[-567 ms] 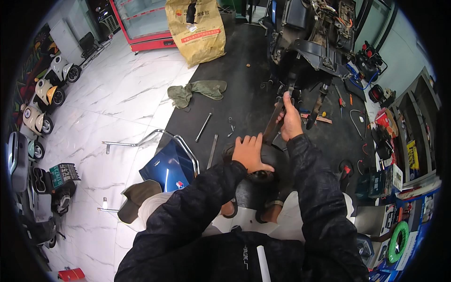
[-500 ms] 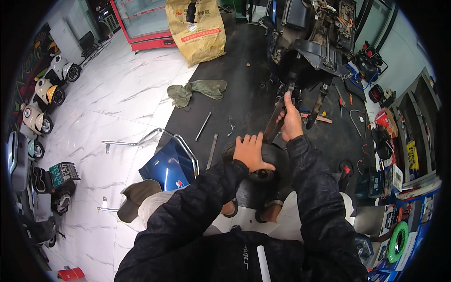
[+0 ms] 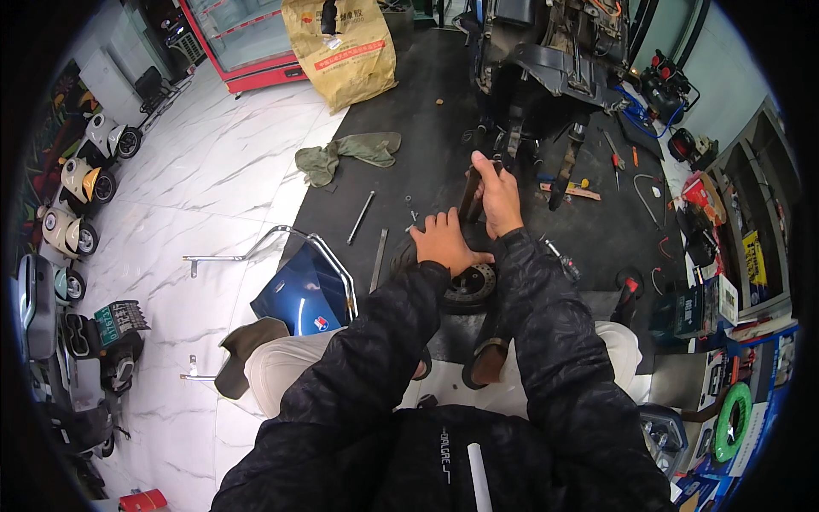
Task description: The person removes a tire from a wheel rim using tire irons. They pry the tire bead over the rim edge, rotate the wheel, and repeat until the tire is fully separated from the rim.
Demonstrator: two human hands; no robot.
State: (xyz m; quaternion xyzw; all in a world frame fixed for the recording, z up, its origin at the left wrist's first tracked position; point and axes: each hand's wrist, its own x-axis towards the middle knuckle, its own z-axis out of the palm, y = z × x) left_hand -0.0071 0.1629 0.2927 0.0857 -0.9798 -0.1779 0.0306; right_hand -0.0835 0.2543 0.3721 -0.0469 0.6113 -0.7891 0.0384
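Observation:
A black-tyred wheel with a round perforated brake disc [image 3: 471, 288] lies on the dark mat between my feet, largely covered by my hands and sleeves. My left hand [image 3: 448, 245] rests on its far left side, fingers spread and thumb stretched out over the rim area. In my right hand [image 3: 498, 198] is a flat dark metal bar like a tyre lever [image 3: 470, 196], fingers wrapped round it and thumb lying along its top. The bar stands steeply at the wheel's far edge; its lower end is hidden. A second flat bar [image 3: 380, 258] lies left of the wheel.
Beyond my hands stands a partly stripped scooter [image 3: 554, 72]. A metal rod [image 3: 361, 218], a green cloth [image 3: 345, 158] and a blue panel [image 3: 303, 294] beside a chrome rail [image 3: 271, 232] lie leftward. Boxes and a green coil [image 3: 731, 421] stand right.
My right hand and the bar have swung left and closer to my left hand, the bar now steeper. More of the brake disc shows. My right foot has shifted closer to the wheel.

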